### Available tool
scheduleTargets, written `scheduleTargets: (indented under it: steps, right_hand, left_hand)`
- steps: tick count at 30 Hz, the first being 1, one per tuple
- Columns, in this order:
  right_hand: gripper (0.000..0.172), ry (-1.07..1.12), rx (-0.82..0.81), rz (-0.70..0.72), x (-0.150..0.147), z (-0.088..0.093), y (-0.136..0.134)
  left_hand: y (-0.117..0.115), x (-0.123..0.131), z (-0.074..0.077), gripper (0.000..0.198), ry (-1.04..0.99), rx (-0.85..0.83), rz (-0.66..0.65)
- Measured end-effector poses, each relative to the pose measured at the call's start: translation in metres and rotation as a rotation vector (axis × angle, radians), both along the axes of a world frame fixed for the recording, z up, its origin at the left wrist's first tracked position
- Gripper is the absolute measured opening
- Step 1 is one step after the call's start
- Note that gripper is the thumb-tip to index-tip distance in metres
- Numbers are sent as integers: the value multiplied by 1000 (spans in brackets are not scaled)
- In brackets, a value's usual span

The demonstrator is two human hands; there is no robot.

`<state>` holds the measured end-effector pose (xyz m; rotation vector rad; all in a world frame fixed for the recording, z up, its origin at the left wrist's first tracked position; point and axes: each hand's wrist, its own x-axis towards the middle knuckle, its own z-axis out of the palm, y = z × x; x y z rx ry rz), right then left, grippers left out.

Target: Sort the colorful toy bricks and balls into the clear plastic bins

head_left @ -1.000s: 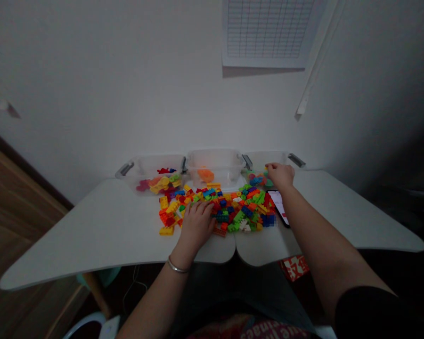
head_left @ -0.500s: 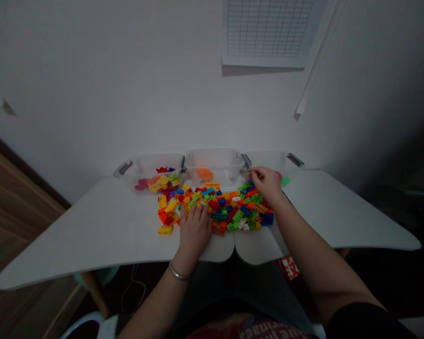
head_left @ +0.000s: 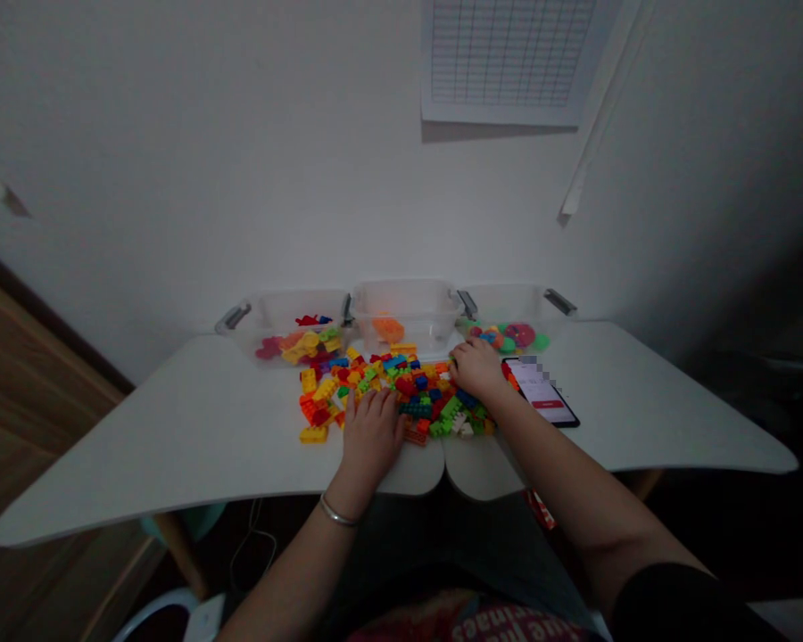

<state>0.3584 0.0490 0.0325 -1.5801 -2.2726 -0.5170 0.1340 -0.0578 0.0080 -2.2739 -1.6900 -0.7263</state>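
Observation:
A heap of colourful toy bricks (head_left: 418,385) is spread over the middle of the white table. On its front left part rests my left hand (head_left: 373,434), palm down, fingers apart and touching bricks, holding none. My right hand (head_left: 480,367) is low over the back right of the heap, with its fingers bent down and drawn together. A bit of green shows by its fingertips; what they grip is mostly hidden. Behind that hand, the right clear bin (head_left: 509,301) contains round pink, green and orange pieces (head_left: 520,335).
The left clear bin (head_left: 281,306) holds yellow, pink and red pieces. An orange piece (head_left: 389,329) lies in the middle bin (head_left: 408,293). Beside my right forearm lies a phone (head_left: 550,403) with its screen lit. A wall rises directly behind the bins.
My right hand has moved from the right bin's front edge down and left onto the heap, uncovering the phone and the right bin's pieces. My left hand has barely moved.

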Motion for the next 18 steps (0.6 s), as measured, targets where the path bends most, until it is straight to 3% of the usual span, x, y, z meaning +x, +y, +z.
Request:
scheduleTargets:
  steps: [11,18]
  right_hand:
    - [34,-87,-120,-127,-11,4,0]
    - [29,-135,-179,-106,-14,9,4]
  left_hand:
    - [-1,1,4,33,35,-30,7]
    - [0,0,3,33,39,-29,1]
